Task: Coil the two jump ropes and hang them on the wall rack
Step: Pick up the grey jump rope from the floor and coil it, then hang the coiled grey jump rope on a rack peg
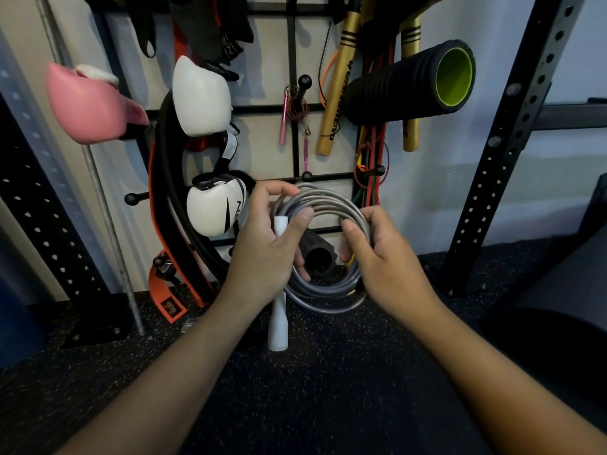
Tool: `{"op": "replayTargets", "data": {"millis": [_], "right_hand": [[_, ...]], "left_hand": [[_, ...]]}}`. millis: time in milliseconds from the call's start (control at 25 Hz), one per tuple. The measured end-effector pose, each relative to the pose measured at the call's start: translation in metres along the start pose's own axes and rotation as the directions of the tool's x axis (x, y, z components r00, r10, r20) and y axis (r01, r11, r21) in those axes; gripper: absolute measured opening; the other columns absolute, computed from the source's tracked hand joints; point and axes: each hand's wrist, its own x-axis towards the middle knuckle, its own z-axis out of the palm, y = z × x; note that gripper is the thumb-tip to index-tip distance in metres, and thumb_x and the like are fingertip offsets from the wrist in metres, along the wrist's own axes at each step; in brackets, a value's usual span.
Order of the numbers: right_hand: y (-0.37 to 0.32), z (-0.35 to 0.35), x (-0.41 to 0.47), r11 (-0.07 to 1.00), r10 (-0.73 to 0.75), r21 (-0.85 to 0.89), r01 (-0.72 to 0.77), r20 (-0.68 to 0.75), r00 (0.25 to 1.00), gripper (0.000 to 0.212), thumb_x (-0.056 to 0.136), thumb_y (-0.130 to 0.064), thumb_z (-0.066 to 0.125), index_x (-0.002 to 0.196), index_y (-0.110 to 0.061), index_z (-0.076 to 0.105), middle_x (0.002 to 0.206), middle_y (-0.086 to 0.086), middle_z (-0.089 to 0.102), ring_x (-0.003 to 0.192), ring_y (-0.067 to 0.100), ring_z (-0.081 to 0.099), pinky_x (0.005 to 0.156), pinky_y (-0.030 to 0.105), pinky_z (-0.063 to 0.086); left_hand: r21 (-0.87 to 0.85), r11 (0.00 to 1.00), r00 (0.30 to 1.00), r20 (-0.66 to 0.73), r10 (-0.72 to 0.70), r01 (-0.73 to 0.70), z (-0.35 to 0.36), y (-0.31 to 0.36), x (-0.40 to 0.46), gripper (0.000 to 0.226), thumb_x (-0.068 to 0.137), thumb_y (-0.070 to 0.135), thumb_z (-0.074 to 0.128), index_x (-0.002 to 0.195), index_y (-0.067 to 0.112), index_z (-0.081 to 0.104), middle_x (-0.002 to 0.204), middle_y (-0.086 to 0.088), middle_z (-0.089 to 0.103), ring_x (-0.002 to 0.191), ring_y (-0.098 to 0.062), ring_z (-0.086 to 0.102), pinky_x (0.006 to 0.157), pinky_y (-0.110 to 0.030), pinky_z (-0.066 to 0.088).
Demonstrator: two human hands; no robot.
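A person's left hand (269, 247) and right hand (377, 257) hold a coiled grey plastic jump rope (323, 198) between them, in front of a black wall-mounted grid rack (292, 54). The left hand's fingers curl round the coil's left side and a white handle (278, 323) that hangs below; the right hand grips the right side. A thin pink-handled jump rope (285, 116) hangs on a rack peg above.

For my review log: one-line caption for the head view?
Both hands, left and right, hold a coiled grey jump rope before the wall rack.
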Motion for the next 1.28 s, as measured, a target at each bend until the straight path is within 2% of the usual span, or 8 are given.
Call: {"op": "replayTargets", "data": {"millis": [80, 200, 360, 520, 800, 1000, 1120, 1280], "right_hand": [[0.0, -0.001, 0.0, 1.0, -0.023, -0.006, 0.023, 0.035, 0.999, 0.018, 0.107, -0.04, 0.044, 0.119, -0.03, 0.054, 0.075, -0.003, 0.064, 0.06, 0.002, 0.056, 0.056, 0.018, 0.044], [-0.005, 0.001, 0.003, 0.998, -0.07, 0.001, 0.07, 0.047, 0.996, 0.02, 0.108, -0.042, 0.039, 0.112, -0.032, 0.056, 0.071, -0.003, 0.059, 0.058, 0.003, 0.053, 0.056, 0.025, 0.045], [-0.008, 0.004, 0.009, 0.997, -0.07, 0.028, 0.069, 0.02, 0.997, 0.024, 0.109, -0.042, 0.036, 0.1, -0.029, 0.054, 0.074, -0.006, 0.056, 0.059, 0.002, 0.05, 0.057, 0.031, 0.045], [-0.01, 0.006, 0.017, 0.998, -0.045, 0.046, 0.043, 0.043, 0.998, 0.029, 0.109, -0.039, 0.036, 0.091, -0.025, 0.055, 0.068, -0.007, 0.051, 0.054, -0.002, 0.048, 0.053, 0.017, 0.038], [0.004, -0.011, 0.059, 0.994, -0.085, 0.064, 0.085, 0.002, 0.996, 0.03, 0.112, -0.036, 0.031, 0.087, -0.041, 0.048, 0.073, -0.01, 0.051, 0.062, -0.004, 0.05, 0.057, 0.017, 0.036], [0.05, 0.001, 0.12, 0.999, -0.02, 0.032, 0.02, -0.008, 1.0, 0.033, 0.112, -0.037, 0.029, 0.083, -0.044, 0.045, 0.078, -0.007, 0.05, 0.068, 0.003, 0.047, 0.062, 0.025, 0.034], [0.075, 0.015, 0.159, 1.0, -0.014, 0.026, 0.014, 0.019, 1.0, 0.033, 0.112, -0.036, 0.03, 0.083, -0.042, 0.044, 0.075, -0.007, 0.048, 0.067, 0.003, 0.045, 0.062, 0.025, 0.032], [0.103, 0.038, 0.215, 1.0, -0.015, -0.011, 0.015, 0.058, 0.998, 0.031, 0.113, -0.035, 0.029, 0.088, -0.031, 0.048, 0.072, -0.006, 0.043, 0.063, 0.008, 0.042, 0.054, 0.021, 0.028]], "left_hand": [[0.042, 0.999, 0.998, 0.06, -0.013, 0.011, -0.002, -0.001, 0.001, 0.041, 0.1, 0.03, 0.062, 0.132, 0.05, 0.046, 0.098, -0.002, 0.07, 0.044, -0.022, 0.059, 0.045, -0.039, 0.059], [0.036, 0.999, 0.998, 0.056, 0.016, -0.018, -0.004, -0.002, 0.004, 0.028, 0.101, 0.031, 0.061, 0.128, 0.039, 0.058, 0.085, -0.006, 0.07, 0.04, -0.017, 0.054, 0.044, -0.039, 0.057], [0.027, 0.999, 0.999, -0.023, 0.036, -0.035, -0.004, 0.0, 0.008, 0.045, 0.097, 0.04, 0.064, 0.134, 0.05, 0.041, 0.092, -0.004, 0.072, 0.041, -0.016, 0.056, 0.043, -0.042, 0.056], [0.036, 0.999, 0.993, -0.117, 0.029, -0.025, 0.0, -0.005, 0.019, 0.029, 0.1, 0.045, 0.057, 0.124, 0.031, 0.064, 0.081, 0.0, 0.073, 0.044, -0.009, 0.056, 0.047, -0.034, 0.051], [0.105, 0.994, 0.966, -0.251, 0.065, -0.04, 0.03, -0.009, 0.067, 0.031, 0.105, 0.045, 0.049, 0.106, 0.029, 0.076, 0.057, 0.015, 0.062, 0.053, -0.011, 0.056, 0.063, -0.038, 0.049], [0.059, 0.998, 0.974, -0.223, 0.047, -0.035, 0.048, -0.054, 0.12, 0.035, 0.107, 0.045, 0.044, 0.117, 0.033, 0.075, 0.053, 0.007, 0.058, 0.05, -0.011, 0.054, 0.051, -0.03, 0.049], [0.039, 0.999, 0.974, -0.223, 0.038, -0.03, 0.05, -0.093, 0.156, 0.036, 0.106, 0.048, 0.044, 0.121, 0.033, 0.072, 0.062, 0.012, 0.06, 0.062, -0.012, 0.057, 0.062, -0.035, 0.052], [0.01, 1.0, 0.947, -0.32, -0.018, 0.023, 0.048, -0.147, 0.218, 0.037, 0.095, 0.062, 0.048, 0.102, 0.028, 0.06, 0.07, 0.009, 0.06, 0.063, -0.017, 0.057, 0.065, -0.043, 0.049]]}}
